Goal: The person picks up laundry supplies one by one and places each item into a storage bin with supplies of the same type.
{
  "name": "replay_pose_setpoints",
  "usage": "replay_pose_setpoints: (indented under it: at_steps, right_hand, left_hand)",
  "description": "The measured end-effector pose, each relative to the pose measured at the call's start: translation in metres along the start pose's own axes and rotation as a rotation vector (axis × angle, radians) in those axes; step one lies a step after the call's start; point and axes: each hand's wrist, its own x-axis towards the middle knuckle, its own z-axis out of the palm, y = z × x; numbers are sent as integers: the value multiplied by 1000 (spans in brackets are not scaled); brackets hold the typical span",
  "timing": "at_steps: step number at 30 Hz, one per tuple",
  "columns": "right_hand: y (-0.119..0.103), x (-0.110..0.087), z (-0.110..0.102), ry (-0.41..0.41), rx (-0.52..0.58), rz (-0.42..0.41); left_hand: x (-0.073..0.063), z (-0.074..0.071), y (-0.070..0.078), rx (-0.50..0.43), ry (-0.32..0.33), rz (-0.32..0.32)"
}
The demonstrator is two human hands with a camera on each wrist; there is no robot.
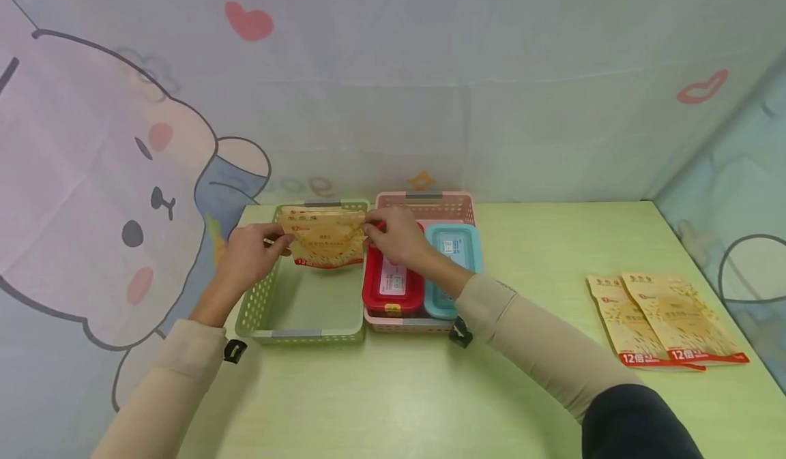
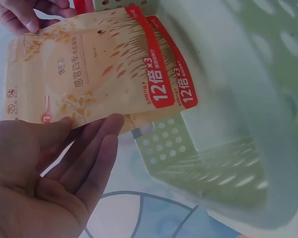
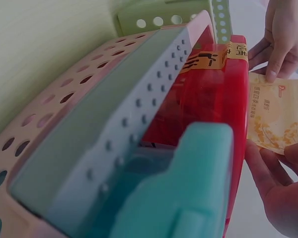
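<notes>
Two flat yellow pouches (image 1: 325, 241) with red lower bands, one behind the other, hang over the far part of a green basket (image 1: 322, 335). My left hand (image 1: 253, 251) pinches their left edge between thumb and fingers. At the opposite edge, my right hand (image 1: 399, 235) pinches them too, its wrist passing above the red container. The left wrist view shows both pouches (image 2: 89, 69) overlapping, the rear one jutting out past the front one's red band. From the right wrist, the pouch (image 3: 274, 116) appears stretched between the left hand (image 3: 280, 49) and the right hand (image 3: 288, 193).
Beside the green basket stands a pink basket (image 1: 424, 203) holding a red container (image 1: 393, 302) and a turquoise-lidded container (image 1: 469, 247). Two more yellow pouches (image 1: 681, 316) lie overlapping at the table's right. A printed curtain (image 1: 393, 91) hangs behind the table (image 1: 540, 247).
</notes>
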Motion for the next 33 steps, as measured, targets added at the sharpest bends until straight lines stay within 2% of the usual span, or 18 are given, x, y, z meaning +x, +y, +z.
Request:
replay_pose_setpoints:
  at_steps: [7,15,25,33]
  right_hand:
    - [-1,-2,2,-23,-36,32]
    - [-5,-1,2,0,-107,45]
    - [-9,0,7,-32,-60,66]
    - [-16,-2,11,-86,-2,142]
  left_hand:
    - [4,-2,2,-6,-67,-46]
    - [12,-9,3,-20,-94,-59]
    - [13,-8,-7,-26,-131,-76]
    - [15,1,-15,-58,-188,-133]
